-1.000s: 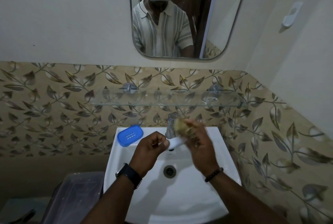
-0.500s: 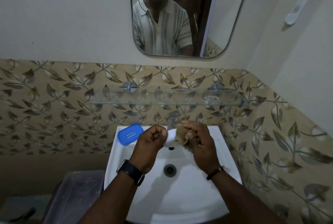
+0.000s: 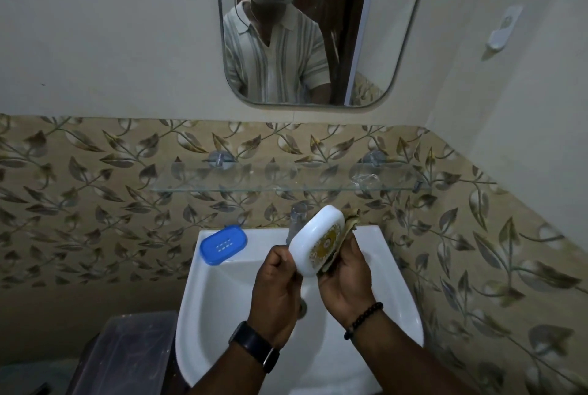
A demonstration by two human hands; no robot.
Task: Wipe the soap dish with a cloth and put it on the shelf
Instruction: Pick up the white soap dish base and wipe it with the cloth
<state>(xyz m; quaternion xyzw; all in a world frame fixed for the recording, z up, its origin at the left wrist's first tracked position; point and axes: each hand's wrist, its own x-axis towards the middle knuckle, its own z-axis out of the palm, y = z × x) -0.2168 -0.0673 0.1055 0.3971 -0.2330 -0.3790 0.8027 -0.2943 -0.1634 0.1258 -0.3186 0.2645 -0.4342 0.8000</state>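
At the far left I see a dark bin (image 3: 127, 353) just beside the sink (image 3: 219, 299). A blue tray (image 3: 223, 244) lies on the sink's back left corner. My left hand (image 3: 280, 286), a watch (image 3: 254, 347) on its wrist, has its fingers curled tight on the lower left edge of the white dish (image 3: 313, 242), which is tilted up on its side over the basin, just in front of the tap (image 3: 297, 215). My right hand (image 3: 345, 277), with a bead bracelet (image 3: 362, 320), has its fingers folded round a brownish cloth (image 3: 345, 224) pressed against the dish's right side. The glass shelf (image 3: 286, 180) runs along the tiled wall above the sink, under the mirror (image 3: 318, 28).
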